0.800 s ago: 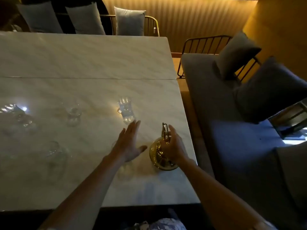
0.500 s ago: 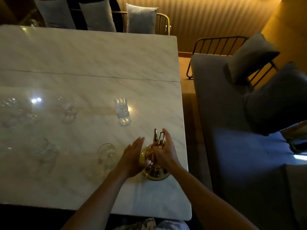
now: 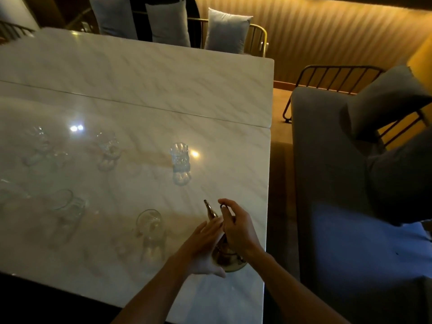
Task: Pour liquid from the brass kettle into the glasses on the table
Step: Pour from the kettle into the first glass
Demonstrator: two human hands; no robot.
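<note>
The brass kettle [image 3: 225,256] stands near the right front corner of the marble table [image 3: 145,90], spout pointing away from me. My right hand [image 3: 237,226] is closed around its handle. My left hand [image 3: 205,239] lies flat against the kettle's left side, fingers together. A clear glass [image 3: 149,226] stands just left of my hands. A patterned glass [image 3: 179,157] stands farther back. More glasses [image 3: 66,204] [image 3: 107,146] [image 3: 38,141] are spread to the left, faint in the dim light.
The table's right edge runs close to the kettle. A grey sofa [image 3: 332,183] with dark cushions [image 3: 383,99] fills the right side. Cushioned chairs [image 3: 226,31] line the table's far edge. Bright light reflections sit on the tabletop.
My left hand has moved right from the tabletop onto the kettle's side. My right hand stays on the handle. The view has shifted left, showing more glasses.
</note>
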